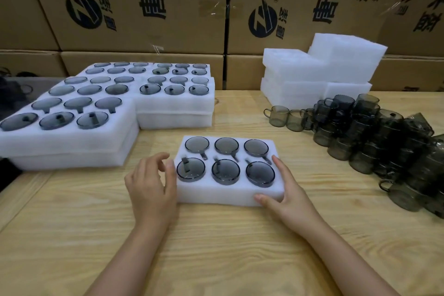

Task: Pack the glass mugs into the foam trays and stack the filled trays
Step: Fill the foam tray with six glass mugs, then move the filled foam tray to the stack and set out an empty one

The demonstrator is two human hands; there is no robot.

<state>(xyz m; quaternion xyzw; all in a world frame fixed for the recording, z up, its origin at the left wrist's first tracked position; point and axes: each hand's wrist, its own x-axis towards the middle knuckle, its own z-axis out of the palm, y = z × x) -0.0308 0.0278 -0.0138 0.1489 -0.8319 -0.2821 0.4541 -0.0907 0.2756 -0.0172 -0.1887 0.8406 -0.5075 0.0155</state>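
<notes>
Okay, tray [216, 196] full. Right hand [287, 196] lay flat against its corner; left hand [150, 185] loosely curled, empty. We needed both ends held, level lift onto stack [72, 149].

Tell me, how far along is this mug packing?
Done: filled trays stacked in layers at the left. In hand: the front tray has all six pockets filled; the right hand touches its near corner, the left hand is by its left edge. Left: stacking this tray, then packing the pile of loose mugs into the empty trays on the right.
</notes>
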